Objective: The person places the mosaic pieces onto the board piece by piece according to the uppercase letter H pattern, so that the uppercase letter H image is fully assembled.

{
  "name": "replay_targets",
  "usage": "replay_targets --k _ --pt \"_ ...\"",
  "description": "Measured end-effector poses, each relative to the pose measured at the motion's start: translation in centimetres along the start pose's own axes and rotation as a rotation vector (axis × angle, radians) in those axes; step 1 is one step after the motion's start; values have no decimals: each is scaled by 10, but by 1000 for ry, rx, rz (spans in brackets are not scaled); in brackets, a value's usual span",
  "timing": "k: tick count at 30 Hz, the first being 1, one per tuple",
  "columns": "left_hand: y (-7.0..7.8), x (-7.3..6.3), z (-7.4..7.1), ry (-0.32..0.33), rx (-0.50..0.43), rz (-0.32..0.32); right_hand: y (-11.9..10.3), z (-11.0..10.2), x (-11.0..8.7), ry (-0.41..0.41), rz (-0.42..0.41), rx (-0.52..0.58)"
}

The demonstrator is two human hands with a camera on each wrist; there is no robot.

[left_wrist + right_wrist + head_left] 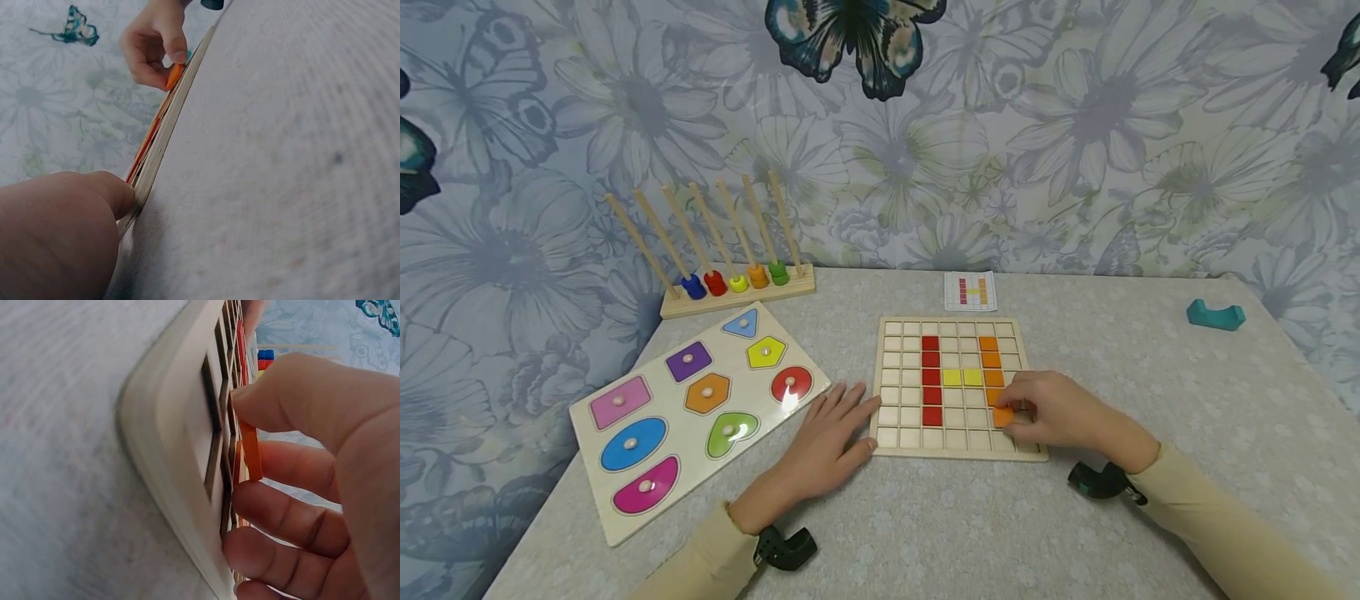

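Note:
In the head view a wooden grid board (pixel 910 438) lies on the table. It bears a column of red square tiles (pixel 931 377), two yellow tiles (pixel 952 378) and a column of orange tiles (pixel 991 359). At the lower end of the orange column my right hand (pixel 1063 414) pinches an orange tile (pixel 251 450) between thumb and fingers. That tile is tilted over the grid in the right wrist view. My left hand (pixel 827 437) lies flat, fingers extended, at the board's left edge; its thumb (pixel 115 194) touches the edge.
A shape puzzle board (pixel 673 397) with knobbed pieces lies left, beside my left hand. Behind it stands a wooden peg rack (pixel 741 298) with coloured rings. A printed pattern card (pixel 970 292) lies beyond the grid board. A teal curved object (pixel 1215 315) sits far right.

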State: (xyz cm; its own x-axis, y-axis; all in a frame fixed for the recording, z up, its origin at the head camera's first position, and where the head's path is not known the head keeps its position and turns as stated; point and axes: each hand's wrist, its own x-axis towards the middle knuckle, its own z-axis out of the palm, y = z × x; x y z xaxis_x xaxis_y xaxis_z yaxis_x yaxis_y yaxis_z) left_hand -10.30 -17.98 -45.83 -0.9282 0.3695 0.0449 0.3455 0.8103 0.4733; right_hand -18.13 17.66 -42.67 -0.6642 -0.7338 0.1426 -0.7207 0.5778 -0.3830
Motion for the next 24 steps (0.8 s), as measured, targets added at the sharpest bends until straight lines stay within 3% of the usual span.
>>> replay_targets --k 16,24 --pt "0 1 0 8 -5 2 0 1 0 0 14 2" --pt "1 1 0 24 -9 5 -1 0 0 -12 58 11"
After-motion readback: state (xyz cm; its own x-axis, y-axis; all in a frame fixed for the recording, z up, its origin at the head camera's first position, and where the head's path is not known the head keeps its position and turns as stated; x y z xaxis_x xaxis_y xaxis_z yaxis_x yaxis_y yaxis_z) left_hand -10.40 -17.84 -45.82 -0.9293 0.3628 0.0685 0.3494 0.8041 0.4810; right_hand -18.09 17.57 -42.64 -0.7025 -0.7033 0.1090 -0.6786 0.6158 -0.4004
